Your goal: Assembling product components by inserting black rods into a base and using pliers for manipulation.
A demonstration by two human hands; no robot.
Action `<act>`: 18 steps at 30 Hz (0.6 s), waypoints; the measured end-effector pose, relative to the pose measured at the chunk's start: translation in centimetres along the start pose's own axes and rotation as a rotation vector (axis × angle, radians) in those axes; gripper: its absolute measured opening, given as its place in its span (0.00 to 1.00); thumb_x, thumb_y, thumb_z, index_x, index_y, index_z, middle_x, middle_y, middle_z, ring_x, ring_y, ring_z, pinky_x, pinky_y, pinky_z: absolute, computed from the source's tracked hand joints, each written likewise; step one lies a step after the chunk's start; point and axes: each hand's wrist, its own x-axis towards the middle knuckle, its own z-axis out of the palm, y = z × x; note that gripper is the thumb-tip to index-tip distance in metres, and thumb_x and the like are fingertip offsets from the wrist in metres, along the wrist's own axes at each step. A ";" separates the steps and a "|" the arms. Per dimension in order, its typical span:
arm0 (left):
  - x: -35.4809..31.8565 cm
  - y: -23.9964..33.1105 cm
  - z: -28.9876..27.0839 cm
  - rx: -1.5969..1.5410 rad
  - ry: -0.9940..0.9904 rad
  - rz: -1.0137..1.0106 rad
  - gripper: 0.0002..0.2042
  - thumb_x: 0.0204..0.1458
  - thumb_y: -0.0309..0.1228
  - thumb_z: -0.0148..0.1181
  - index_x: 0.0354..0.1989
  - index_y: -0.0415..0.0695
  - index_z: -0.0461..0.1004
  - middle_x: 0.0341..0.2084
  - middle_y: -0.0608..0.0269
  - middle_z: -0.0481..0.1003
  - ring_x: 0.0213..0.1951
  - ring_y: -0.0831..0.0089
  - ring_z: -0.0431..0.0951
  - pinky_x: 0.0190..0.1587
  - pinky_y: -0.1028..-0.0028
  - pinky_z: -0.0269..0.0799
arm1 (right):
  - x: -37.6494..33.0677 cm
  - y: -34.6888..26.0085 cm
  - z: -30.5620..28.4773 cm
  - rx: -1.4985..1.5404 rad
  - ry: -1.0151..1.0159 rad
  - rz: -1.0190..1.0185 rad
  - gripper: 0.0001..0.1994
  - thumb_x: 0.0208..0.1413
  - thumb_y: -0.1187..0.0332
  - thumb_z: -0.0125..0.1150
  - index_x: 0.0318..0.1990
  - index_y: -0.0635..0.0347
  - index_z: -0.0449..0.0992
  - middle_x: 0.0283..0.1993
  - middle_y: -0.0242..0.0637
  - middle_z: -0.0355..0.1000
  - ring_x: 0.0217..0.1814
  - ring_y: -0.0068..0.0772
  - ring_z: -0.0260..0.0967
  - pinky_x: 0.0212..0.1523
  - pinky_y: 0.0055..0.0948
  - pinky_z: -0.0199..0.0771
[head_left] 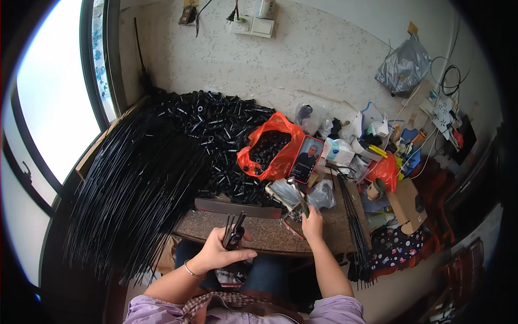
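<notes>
Near the front edge of the brown speckled table [259,231], my left hand [217,252] is closed around a black tubular part [236,236] with thin black rods sticking up from it. My right hand [313,224] grips a small hammer [298,193] by its handle, the metal head pointing up and away from me. Beneath the hammer sits a small open box [280,194] with clear plastic in it. A crumpled clear bag [322,195] lies just right of the hammer.
Loose black tubular parts [216,127] heap behind a dark strip [237,208]; long black rods [135,189] spread leftward. A red bag [294,132] of small parts stands beside a propped phone [307,159]. More rods [350,221] and clutter lie right, near a cardboard box [407,205].
</notes>
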 end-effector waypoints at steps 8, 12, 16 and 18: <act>0.8 1.5 3.1 0.096 -0.023 0.161 0.25 0.35 0.30 0.72 0.44 0.37 0.70 0.23 0.73 0.70 0.26 0.88 0.66 0.30 0.83 0.63 | -4.6 -16.0 -7.3 1.679 -0.344 0.453 0.10 0.48 0.81 0.56 0.36 0.61 0.63 0.29 0.36 0.67 0.24 0.23 0.64 0.26 0.20 0.65; 0.2 2.5 3.9 -0.047 -0.025 0.058 0.29 0.34 0.32 0.73 0.45 0.35 0.68 0.30 0.68 0.74 0.34 0.85 0.71 0.37 0.80 0.68 | -7.0 -19.0 -8.5 1.723 -0.303 0.339 0.11 0.47 0.80 0.57 0.36 0.62 0.63 0.30 0.36 0.67 0.25 0.21 0.65 0.25 0.19 0.67; -0.7 2.5 3.5 -0.004 -0.029 0.108 0.28 0.34 0.34 0.73 0.44 0.35 0.69 0.32 0.64 0.74 0.34 0.81 0.72 0.39 0.79 0.69 | -7.4 -19.7 -8.8 1.724 -0.344 0.286 0.11 0.47 0.79 0.58 0.36 0.63 0.63 0.30 0.35 0.67 0.26 0.21 0.65 0.23 0.19 0.68; -0.8 2.0 3.0 0.028 -0.020 0.140 0.28 0.34 0.35 0.73 0.44 0.35 0.69 0.32 0.64 0.74 0.34 0.81 0.72 0.39 0.79 0.69 | -7.3 -19.9 -8.8 1.722 -0.368 0.283 0.11 0.47 0.79 0.59 0.36 0.63 0.63 0.31 0.35 0.67 0.26 0.21 0.66 0.25 0.19 0.68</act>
